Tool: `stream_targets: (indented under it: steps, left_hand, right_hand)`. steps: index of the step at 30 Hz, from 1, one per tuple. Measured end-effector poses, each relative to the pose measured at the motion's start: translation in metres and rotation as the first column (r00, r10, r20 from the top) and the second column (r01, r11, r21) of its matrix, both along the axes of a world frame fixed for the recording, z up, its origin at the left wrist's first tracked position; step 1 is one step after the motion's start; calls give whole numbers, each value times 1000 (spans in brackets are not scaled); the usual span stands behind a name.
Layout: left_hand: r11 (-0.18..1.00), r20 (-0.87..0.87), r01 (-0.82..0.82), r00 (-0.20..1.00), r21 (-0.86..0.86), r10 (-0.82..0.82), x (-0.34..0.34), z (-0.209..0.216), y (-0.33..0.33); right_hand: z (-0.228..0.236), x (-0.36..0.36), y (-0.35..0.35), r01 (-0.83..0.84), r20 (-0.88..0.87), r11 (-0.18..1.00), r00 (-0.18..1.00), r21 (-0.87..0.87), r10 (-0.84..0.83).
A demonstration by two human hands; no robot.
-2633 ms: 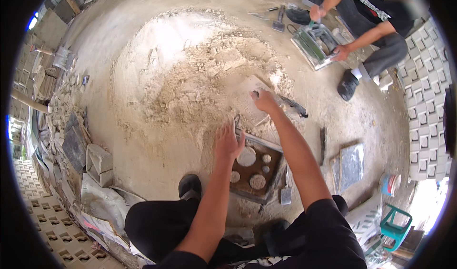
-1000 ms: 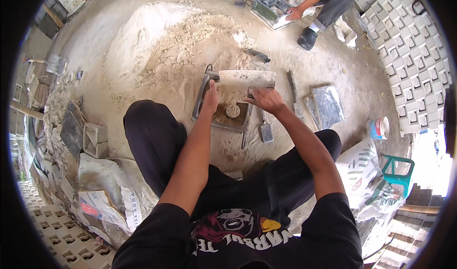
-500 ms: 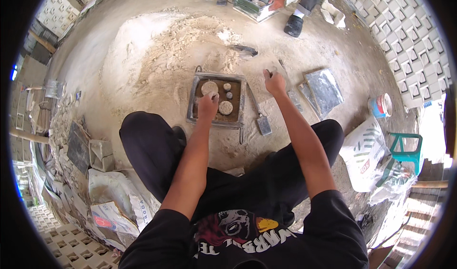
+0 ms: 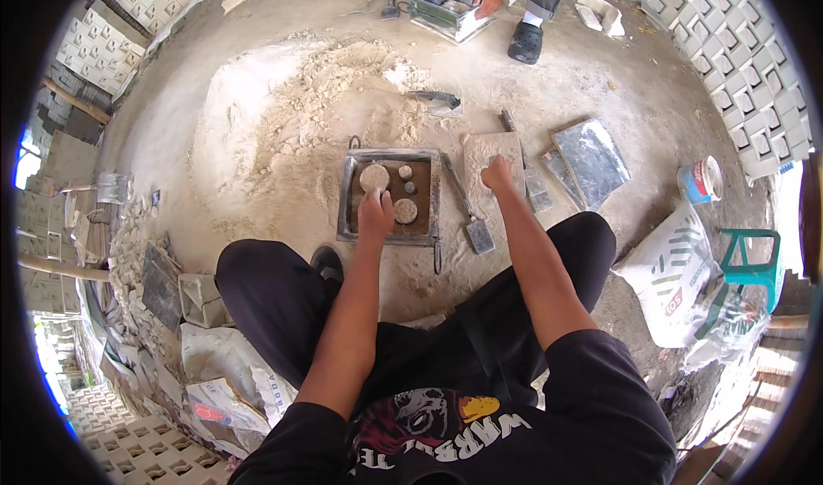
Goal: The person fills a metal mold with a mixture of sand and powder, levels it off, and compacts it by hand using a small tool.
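A square metal-edged frame (image 4: 345,198) lies on the ground before me, filled with brown packed material. Set in it are a large pale disc (image 4: 374,176), a second round disc (image 4: 405,210) and two smaller round pieces, one pale (image 4: 405,172) and one grey (image 4: 410,188). My left hand (image 4: 375,217) reaches over the frame, its bent fingers drawn together at the large disc's near edge; whether they grip it or hold something small is hidden. My right hand (image 4: 497,174) is closed above a dusty flat board (image 4: 490,149); its contents cannot be seen.
A small trowel (image 4: 480,236) lies right of the frame, with dark plates (image 4: 591,163) farther right. Loose pale sand (image 4: 300,90) is heaped beyond. A co-worker's hand (image 4: 490,3) touches another frame (image 4: 450,13). A bucket (image 4: 700,180), sack (image 4: 673,279) and green stool (image 4: 753,266) stand right.
My right hand has come down and nearer over the board. My left hand has drawn back slightly from above the large disc to its near edge. The whole view has shifted a little.
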State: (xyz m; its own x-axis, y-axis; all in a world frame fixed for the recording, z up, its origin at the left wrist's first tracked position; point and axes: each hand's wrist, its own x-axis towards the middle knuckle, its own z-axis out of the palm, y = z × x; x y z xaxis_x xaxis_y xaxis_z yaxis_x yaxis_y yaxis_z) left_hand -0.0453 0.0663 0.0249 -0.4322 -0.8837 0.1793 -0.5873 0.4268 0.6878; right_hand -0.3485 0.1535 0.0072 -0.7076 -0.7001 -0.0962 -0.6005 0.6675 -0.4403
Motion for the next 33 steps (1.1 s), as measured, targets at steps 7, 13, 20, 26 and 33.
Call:
stream_targets:
  steps: [7,13,20,26,33]
  left_hand:
    - [986,237,-54,967,-159,91,13,-28,-9]
    - [940,429,145,903,-308,1,-11,-35,-34]
    - [984,-41,132,990,-115,-138,-11,-23,-27]
    - [996,171,86,981,27,-90,16,-28,-13]
    - [980,42,198,979,17,-198,52,-42,1]
  right_hand:
    - [31,79,-26,-391,-165,904,916,-171,365]
    - [50,117,-18,-483,-166,805,875,-345,455]
    - [33,127,-23,-548,-187,771,836,-323,516]
    - [17,157,-39,-719,-198,693,688,-58,698]
    - [20,190,-29,-872,-128,490,484,12,865]
